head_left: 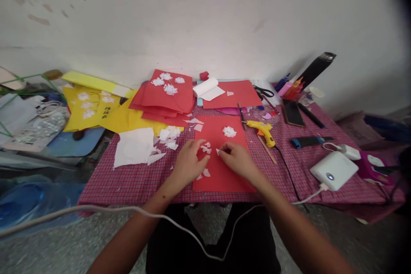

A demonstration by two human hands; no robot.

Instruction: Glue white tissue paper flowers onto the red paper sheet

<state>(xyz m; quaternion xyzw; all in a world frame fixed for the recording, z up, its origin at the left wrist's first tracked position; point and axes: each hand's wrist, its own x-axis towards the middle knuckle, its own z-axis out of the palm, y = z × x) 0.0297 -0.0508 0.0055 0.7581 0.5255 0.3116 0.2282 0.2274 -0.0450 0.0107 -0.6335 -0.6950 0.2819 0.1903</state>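
A sheet of red paper lies in front of me, with a white crumpled-paper flower on its upper right. My left hand rests at the sheet's left side, thumb and forefinger curved apart around small white paper bits. Whether its fingertips touch them I cannot tell. To the right, my right hand pinches a small white paper piece just above the sheet. Below my left fingers lie a few flat paper scraps.
A yellow glue gun with its cord lies right of the sheet. White tissue paper and torn scraps are on the left. Red sheets with white flowers stand behind. A white power bank sits right; a white cable crosses before me.
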